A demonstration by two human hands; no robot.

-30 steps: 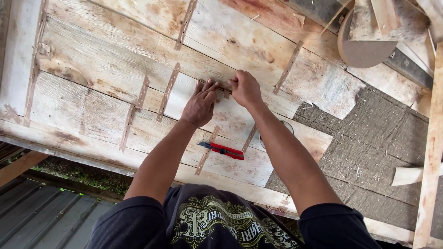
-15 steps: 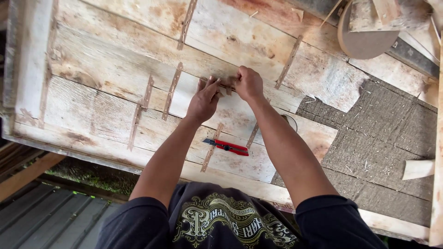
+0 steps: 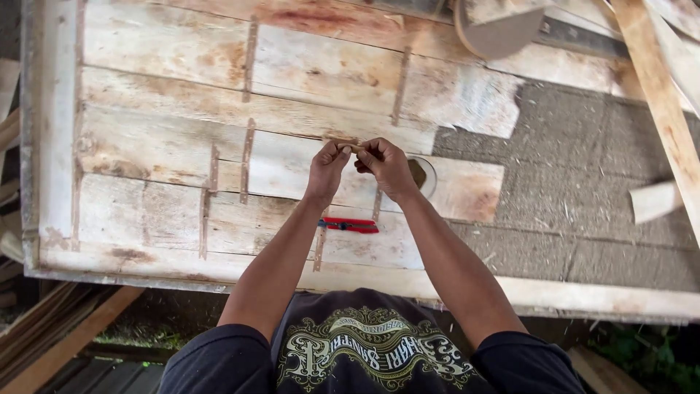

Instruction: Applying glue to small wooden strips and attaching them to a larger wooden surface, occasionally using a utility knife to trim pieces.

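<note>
Left hand [image 3: 326, 166]: raised above the worktable [image 3: 146, 182], fingers curled in, thumb and fingertips pinched on the near end of a small wooden strip [image 3: 348, 144]. Right hand [image 3: 386, 166]: closed likewise, pinching the other end of the same strip. Strip: thin, short, pale brown, held level between both hands over the middle planks; possibly not touching the boards, though not certain from this angle.

Red utility knife [image 3: 348, 225]: flat on the planks just below the wrists, between the forearms, apart from both hands. Blade state too small to tell.

Round hole [image 3: 421, 174]: cut in the plank just right of the right hand, partly hidden by the knuckles.

Thin battens [image 3: 248, 162]: fixed across the plank seams at several points. Grey textured sheet [image 3: 569, 197]: over the right part of the table. Loose wood offcut [image 3: 655, 201]: on that sheet, well apart from the hands.

Hazards, as judged:
- Snapping of the strip under bending or uneven pressure from two fingertip grips.
- Slipping from one pinch; possible drop into the hole or off the near edge.
- Splinter in fingertips from rough grain.
- Forearm contact with the knife on lowering the hands, if the blade is out.
</note>
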